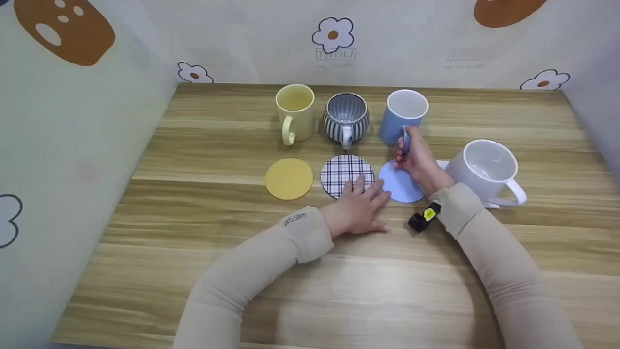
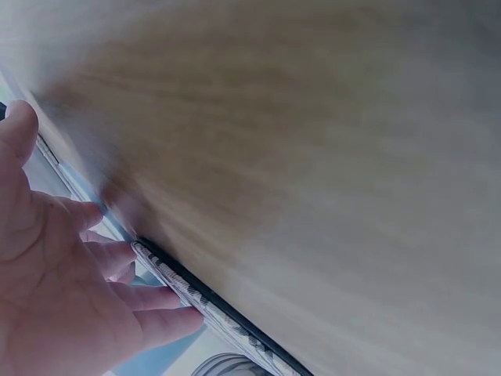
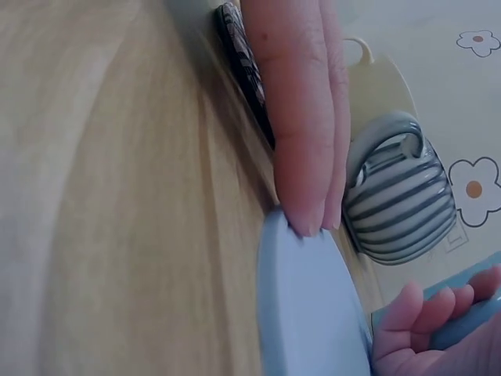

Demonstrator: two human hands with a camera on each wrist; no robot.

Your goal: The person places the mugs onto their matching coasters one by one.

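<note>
My right hand (image 1: 420, 157) grips the handle of the blue mug (image 1: 393, 127), which stands upright at the back of the table. Directly in front of that mug lies the round blue coaster (image 1: 401, 185), partly covered by the right hand. My left hand (image 1: 357, 208) is spread low over the table, its fingertips on the front of the plaid coaster (image 1: 341, 172) and at the blue coaster's left edge. In the right wrist view, left-hand fingers (image 3: 301, 141) touch the rim of the blue coaster (image 3: 301, 305). The left wrist view shows straight fingers beside the plaid coaster (image 2: 235, 323).
Left of the blue mug stand a grey striped mug (image 1: 334, 123) and a yellow mug (image 1: 302, 121). A yellow coaster (image 1: 289, 178) lies before the yellow mug. Close beside my right forearm is a large white mug (image 1: 489, 182). A wall (image 1: 256, 48) borders the table's back.
</note>
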